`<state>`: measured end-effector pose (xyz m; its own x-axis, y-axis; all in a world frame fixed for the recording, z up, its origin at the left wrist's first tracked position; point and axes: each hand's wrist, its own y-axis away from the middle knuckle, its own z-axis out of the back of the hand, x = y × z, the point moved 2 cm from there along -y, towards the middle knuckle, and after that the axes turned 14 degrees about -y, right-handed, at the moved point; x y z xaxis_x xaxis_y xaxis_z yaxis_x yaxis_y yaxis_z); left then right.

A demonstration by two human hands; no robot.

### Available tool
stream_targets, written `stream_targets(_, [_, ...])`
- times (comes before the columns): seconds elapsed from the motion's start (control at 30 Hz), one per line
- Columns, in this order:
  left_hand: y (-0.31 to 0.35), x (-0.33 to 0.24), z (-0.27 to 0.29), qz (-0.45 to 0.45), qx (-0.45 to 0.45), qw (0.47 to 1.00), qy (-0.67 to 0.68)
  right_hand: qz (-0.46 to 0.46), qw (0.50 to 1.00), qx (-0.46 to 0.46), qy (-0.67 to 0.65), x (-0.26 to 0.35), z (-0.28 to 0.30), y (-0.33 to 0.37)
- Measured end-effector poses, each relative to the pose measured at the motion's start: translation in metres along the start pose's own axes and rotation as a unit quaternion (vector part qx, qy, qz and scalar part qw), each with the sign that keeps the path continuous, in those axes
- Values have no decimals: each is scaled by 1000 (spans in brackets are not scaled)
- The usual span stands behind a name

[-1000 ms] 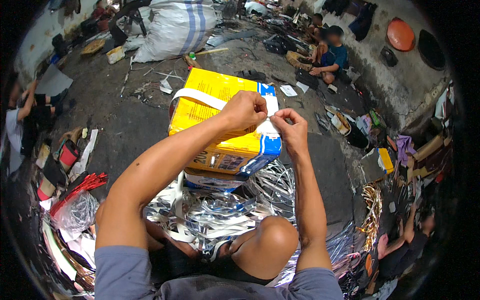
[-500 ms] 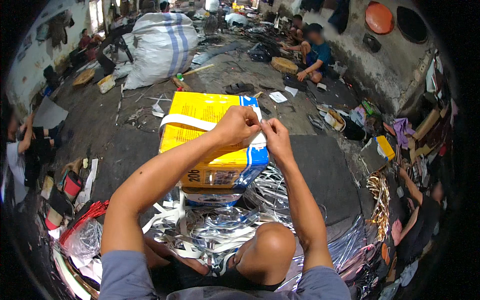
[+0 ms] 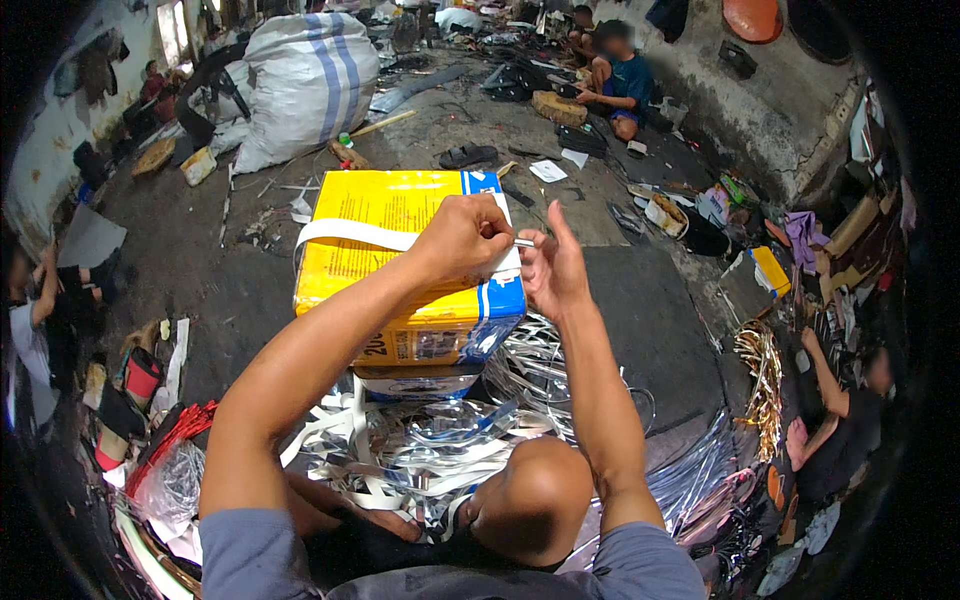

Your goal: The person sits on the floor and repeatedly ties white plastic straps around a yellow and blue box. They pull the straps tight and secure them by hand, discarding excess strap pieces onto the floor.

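A yellow and blue cardboard box (image 3: 390, 195) stands before me, on top of another box (image 3: 420, 384). A flat white strip (image 3: 350, 231) runs across its upper face from the left edge and passes under my left hand (image 3: 462, 236). The thumb and fingers of that hand are pinched on the strip near the box's right edge, and a short whitish end sticks out to the right. Beside this end is my right hand (image 3: 558, 268), its thumb raised and spread away from the loosely bent fingers. Whether its fingertips touch the end is unclear.
White and silvery strips (image 3: 420, 450) lie heaped between the boxes and my legs. A golden bundle (image 3: 760, 385) lies to the right. A big white sack (image 3: 300, 90) stands at far left. Other people sit around: one in a teal shirt (image 3: 628, 80), another at right (image 3: 845, 440).
My right hand has let go of its pinch near the strip's end, its thumb lifting away. My left hand still pinches there. The view has shifted slightly.
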<state>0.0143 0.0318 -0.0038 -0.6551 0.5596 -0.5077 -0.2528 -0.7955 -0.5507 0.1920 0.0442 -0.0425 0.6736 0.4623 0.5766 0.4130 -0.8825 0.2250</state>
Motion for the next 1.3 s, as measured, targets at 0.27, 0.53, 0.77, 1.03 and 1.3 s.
stream_targets(0.27, [3,2,2,-4,-5,1000,-1,334,729,-115,587,13,-7,-47])
stream_targets(0.53, [0,2,5,6,17,1000,-18,309,813,-139,474,-29,60,-64])
stream_targets(0.77, [0,-2,5,13,15,1000,-19,256,796,-190,514,-88,161,-79])
stream_targets(1.03, [-1,-3,6,20,44,999,-11,138,706,-255,646,-155,294,-71])
stream_targets(1.3, [0,-6,7,29,58,998,-17,-18,695,-394,600,-171,351,-38])
